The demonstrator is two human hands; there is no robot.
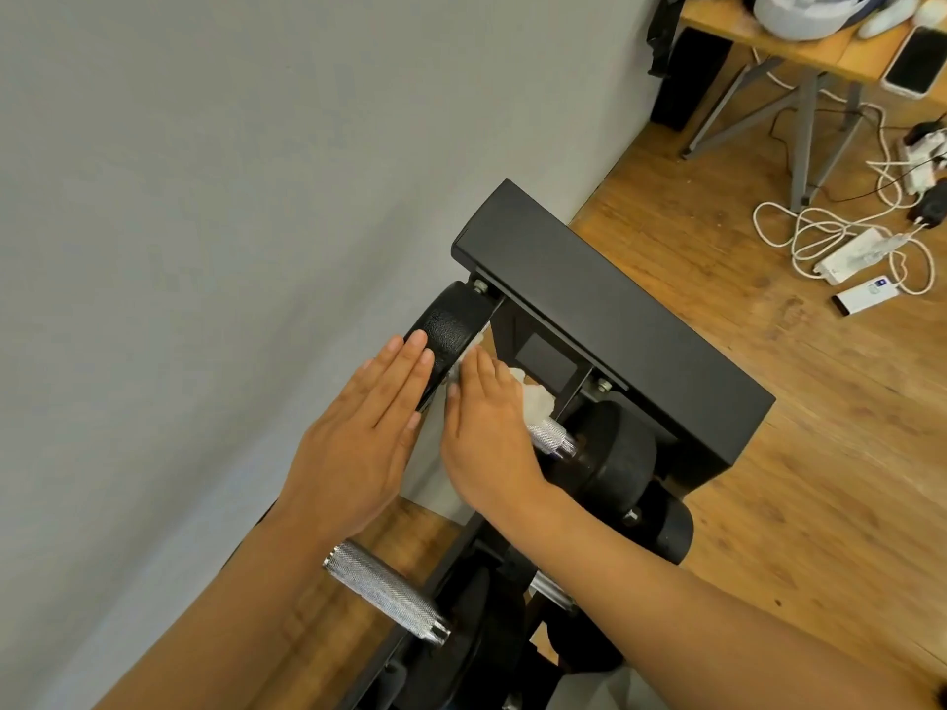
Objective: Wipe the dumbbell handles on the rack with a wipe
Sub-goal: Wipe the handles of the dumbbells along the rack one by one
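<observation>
Rack [615, 304]: black metal frame, set against a grey wall [205, 197] on a wood floor [768, 427]; top bar seen from above.
Upper dumbbell: held in the top tier; left head [451, 325] and right head [622, 453] black, knurled steel handle [551, 434] partly covered.
Wipe [535, 399]: white, crumpled, wrapped on the upper handle under the right hand.
Right hand [489, 427]: laid over the upper handle, fingers curled round the wipe and pressing it to the steel.
Left hand [369, 433]: flat, fingers straight and together, fingertips touching the left head; nothing grasped.
Lower dumbbell: handle [387, 591] knurled, bare, seen in the tier below, beneath the left forearm.
Third handle [551, 589]: a short steel stretch seen under the right forearm.
Counter [768, 38]: wooden, at far upper right; a phone [917, 61] and a white headset [799, 12] are carried.
Floor items: a white power strip [850, 256] with tangled cables [815, 233], near the counter legs.
</observation>
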